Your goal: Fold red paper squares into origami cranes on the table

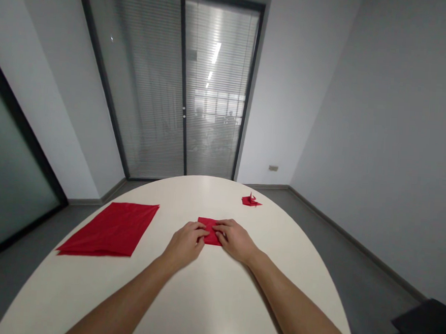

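A small folded red paper [208, 226] lies on the white oval table [206, 298] in front of me. My left hand [185, 244] rests on its left edge with curled fingers pressing the fold. My right hand [236, 239] lies on its right side, fingertips pinched down on the paper. Both hands cover the near part of the sheet.
A stack of flat red paper sheets [112, 228] lies at the table's left. A small folded red paper figure [250, 201] stands at the far right of the table. Glass doors with blinds [183, 83] are behind. A dark chair [425, 328] is at lower right.
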Tool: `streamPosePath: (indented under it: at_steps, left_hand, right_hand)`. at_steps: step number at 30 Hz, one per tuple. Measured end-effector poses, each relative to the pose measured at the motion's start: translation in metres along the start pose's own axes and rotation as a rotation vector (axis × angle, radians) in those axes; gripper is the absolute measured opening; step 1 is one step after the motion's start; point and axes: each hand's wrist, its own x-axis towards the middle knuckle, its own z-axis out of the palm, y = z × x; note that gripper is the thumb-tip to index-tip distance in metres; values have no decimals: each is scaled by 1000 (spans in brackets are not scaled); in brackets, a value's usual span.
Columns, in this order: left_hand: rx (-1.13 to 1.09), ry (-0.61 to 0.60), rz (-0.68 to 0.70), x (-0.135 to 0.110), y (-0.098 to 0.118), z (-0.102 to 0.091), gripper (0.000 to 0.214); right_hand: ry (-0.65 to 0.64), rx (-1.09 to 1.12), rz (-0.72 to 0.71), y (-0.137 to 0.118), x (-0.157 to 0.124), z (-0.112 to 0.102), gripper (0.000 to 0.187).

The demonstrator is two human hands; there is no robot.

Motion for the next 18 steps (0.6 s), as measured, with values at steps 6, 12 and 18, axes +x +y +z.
streamPosePath:
  at_steps: [6, 12, 18]
  left_hand:
    - [1, 6, 25, 0, 0, -1, 30]
    - [14, 13, 47, 0, 0, -1, 29]
    - [19, 21, 53, 0, -2, 0, 29]
  right_hand:
    - [-13, -47, -12, 1, -1, 1, 38]
    - [-26, -124, 56, 6, -2, 6, 51]
    - [-7, -112, 15, 4, -2, 4, 50]
